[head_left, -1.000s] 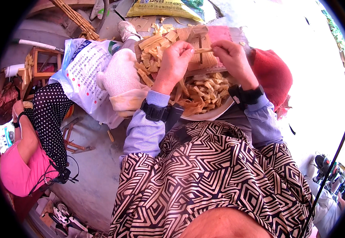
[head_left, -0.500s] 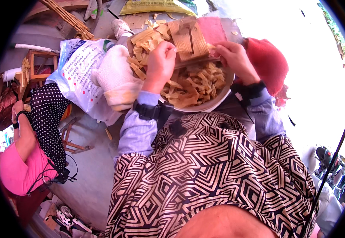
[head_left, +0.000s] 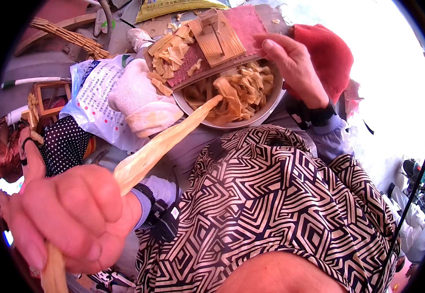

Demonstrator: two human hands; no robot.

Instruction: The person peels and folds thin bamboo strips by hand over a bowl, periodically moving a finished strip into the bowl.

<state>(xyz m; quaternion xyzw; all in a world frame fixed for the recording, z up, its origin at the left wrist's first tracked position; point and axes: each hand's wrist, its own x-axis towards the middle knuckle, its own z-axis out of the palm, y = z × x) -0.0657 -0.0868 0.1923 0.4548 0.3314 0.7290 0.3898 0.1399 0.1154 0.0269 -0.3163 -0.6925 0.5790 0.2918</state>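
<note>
My left hand (head_left: 76, 215), close to the camera at the lower left, is a fist around a long pale-yellow plant strip (head_left: 166, 139). One end of the strip sticks out below the fist; the other reaches to the white-rimmed basin (head_left: 259, 121). Soft yellowish strips (head_left: 244, 90) fill that basin. Above the basin's far side, my right hand (head_left: 293, 63) has its fingers stretched loosely leftward and nothing visible in them. Left of it, a wooden block (head_left: 217, 38) with a dark slot stands on a red-covered board (head_left: 251, 24). Short cut pieces (head_left: 171, 51) lie heaped on the board's left part.
A pink towel (head_left: 139, 93) lies left of the basin, beside a white printed plastic bag (head_left: 98, 93). Red cloth (head_left: 327, 58) covers something at the right. Another person in dotted trousers (head_left: 66, 146) sits at the left, near a small wooden frame (head_left: 51, 97).
My left hand has swung from beside the block down to the lower left, drawing the long strip out with it. The right hand stays near the block, its fingers more extended.
</note>
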